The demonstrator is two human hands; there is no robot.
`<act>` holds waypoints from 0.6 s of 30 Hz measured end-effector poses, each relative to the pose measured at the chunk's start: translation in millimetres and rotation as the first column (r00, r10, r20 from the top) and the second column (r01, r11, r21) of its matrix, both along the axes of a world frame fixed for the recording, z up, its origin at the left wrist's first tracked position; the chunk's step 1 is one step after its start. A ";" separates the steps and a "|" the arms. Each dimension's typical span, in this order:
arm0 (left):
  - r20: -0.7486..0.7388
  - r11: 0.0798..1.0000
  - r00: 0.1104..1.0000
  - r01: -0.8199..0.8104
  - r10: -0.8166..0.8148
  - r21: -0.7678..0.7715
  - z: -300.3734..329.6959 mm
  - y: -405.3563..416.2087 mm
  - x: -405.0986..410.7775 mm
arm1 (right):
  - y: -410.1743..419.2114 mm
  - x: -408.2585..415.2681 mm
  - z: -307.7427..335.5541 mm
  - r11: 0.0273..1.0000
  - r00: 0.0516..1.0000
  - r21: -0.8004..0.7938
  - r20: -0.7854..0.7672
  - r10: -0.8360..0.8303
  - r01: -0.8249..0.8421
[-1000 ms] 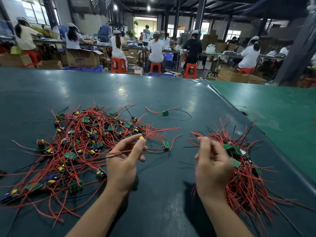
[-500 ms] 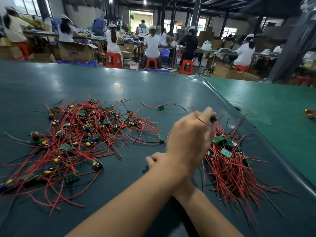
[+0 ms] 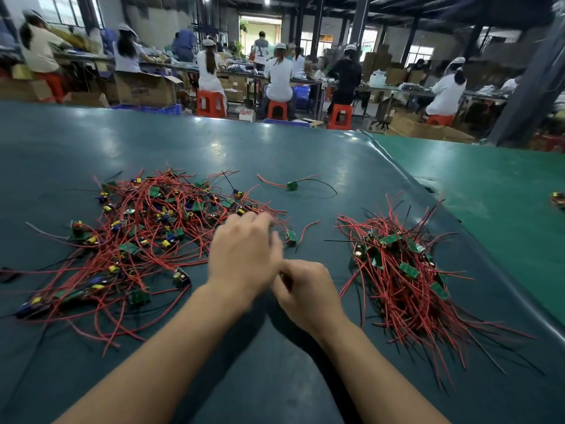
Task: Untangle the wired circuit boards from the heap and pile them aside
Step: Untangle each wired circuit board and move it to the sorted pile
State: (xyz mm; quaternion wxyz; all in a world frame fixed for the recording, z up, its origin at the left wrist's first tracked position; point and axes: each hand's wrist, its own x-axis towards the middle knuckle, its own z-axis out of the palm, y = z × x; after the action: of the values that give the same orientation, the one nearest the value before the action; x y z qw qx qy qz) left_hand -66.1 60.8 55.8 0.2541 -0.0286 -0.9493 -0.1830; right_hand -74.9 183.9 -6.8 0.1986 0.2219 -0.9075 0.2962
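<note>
Left hand [image 3: 244, 255], blurred with fingers extended and seemingly empty, reaches the heap [image 3: 146, 234]'s near-right edge while my right hand [image 3: 305, 286] curls loosely beside it, grip unclear; snagged wires could drag neighbouring boards toward the sorted pile [image 3: 403, 270].

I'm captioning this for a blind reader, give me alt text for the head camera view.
Two bare hands meet over a dark green table, the left hand reaching toward a tangled heap of red-wired circuit boards, the right hand beside a sorted pile. Workers sit behind.
</note>
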 end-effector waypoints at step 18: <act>0.403 0.926 0.863 -0.169 0.305 -0.337 -1.0 -94.3 20.7 | 4.7 -8.2 1.4 0.980 0.993 -0.173 0.084 -0.081 0.094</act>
State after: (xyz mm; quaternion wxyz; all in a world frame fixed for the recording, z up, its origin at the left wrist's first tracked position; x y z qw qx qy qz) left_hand -45.4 -33.5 54.8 0.0420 0.0956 -0.9945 -0.0102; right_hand -83.2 188.6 -5.5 0.1953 0.1518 -0.8936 0.3746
